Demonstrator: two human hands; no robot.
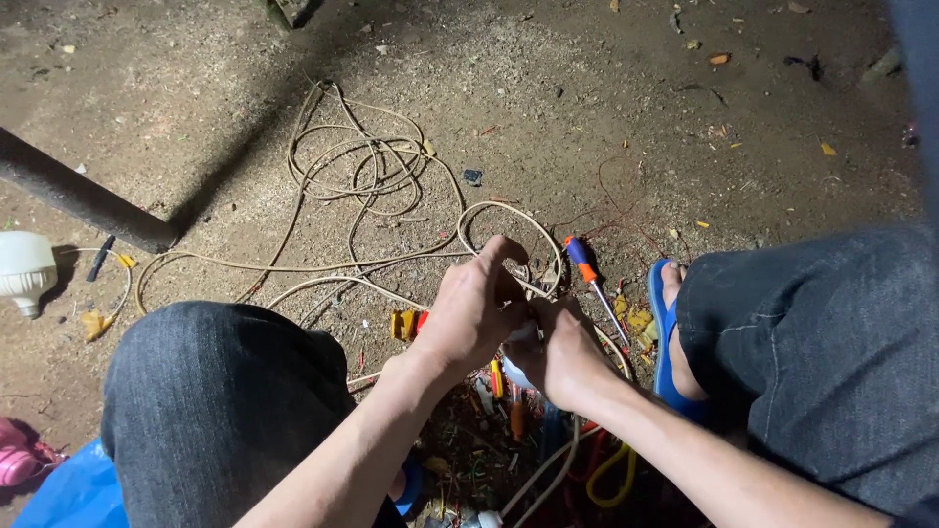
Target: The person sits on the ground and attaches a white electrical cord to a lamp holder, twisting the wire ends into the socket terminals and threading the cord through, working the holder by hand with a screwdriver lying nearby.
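My left hand (473,309) and my right hand (560,352) meet low in the middle, between my knees, over the dirt ground. Both close around a small white object (520,333), mostly hidden by my fingers. A beige cable (342,266) runs from my hands leftward and up into a loose tangle of coils (358,161). Just right of my hands lies a screwdriver (593,287) with a blue and orange handle, tip pointing toward me.
A white bulb-like lamp (23,271) lies at the left edge, near a dark pipe (83,198). Yellow and orange tool bits (405,324), thin red wire (626,210) and wire scraps litter the ground. My foot wears a blue sandal (663,332).
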